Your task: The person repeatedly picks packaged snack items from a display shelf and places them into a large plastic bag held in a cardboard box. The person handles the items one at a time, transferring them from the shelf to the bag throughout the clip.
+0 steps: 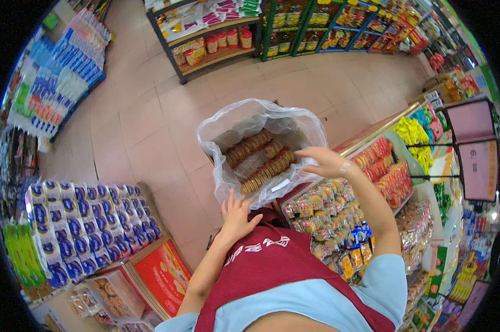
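Observation:
In front of me is a carton lined with a clear plastic bag [221,176], its rim folded outward. Rows of round brown biscuits [250,146] lie on edge inside. Between two rows is a stretch of crumpled clear plastic [251,165]. My left hand [238,216] rests against the near left rim of the bag with its fingers spread. Over the right rim is my right hand [325,161], thumb and fingers apart and nothing visible between them. Whether its fingertips touch the plastic, I cannot tell.
At right, a sloped display holds wrapped snacks [322,207], red packets [382,166] and price signs [476,166]. Stacked tissue rolls [88,228] and a red-fronted display box [163,276] stand at left. Beyond the tiled floor [134,124] is a shelf unit [212,60].

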